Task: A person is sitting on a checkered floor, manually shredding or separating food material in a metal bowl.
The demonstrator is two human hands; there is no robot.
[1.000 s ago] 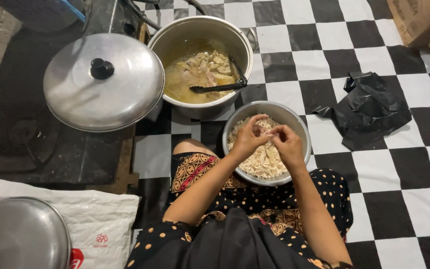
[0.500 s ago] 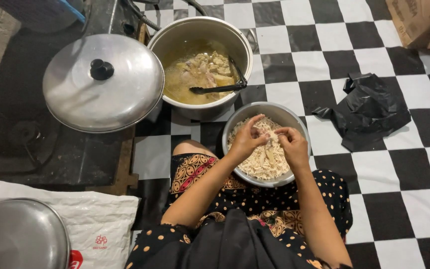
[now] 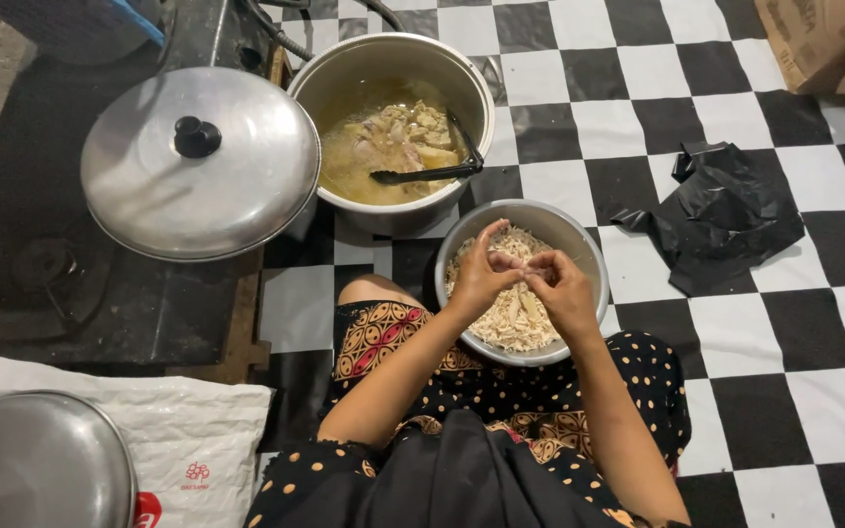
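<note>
A metal bowl (image 3: 579, 235) of pale shredded meat (image 3: 512, 323) rests against my lap on the floor. Both hands hover over it. My left hand (image 3: 481, 274) and my right hand (image 3: 561, 289) pinch the same small pale piece of meat (image 3: 509, 261) between their fingertips. Just beyond the bowl stands a large metal pot (image 3: 390, 61) with yellowish broth and meat pieces (image 3: 398, 137). A black ladle (image 3: 427, 174) leans in it.
A domed metal lid with a black knob (image 3: 198, 161) sits left of the pot on a dark surface. Another lid (image 3: 36, 460) lies on a white sack (image 3: 188, 440) at lower left. A crumpled black plastic bag (image 3: 726, 210) and a cardboard box (image 3: 823, 39) lie on the checkered floor at right.
My hands stay over the bowl, fingers working the meat; they have shifted slightly toward me and the pinched piece sits between both hands.
</note>
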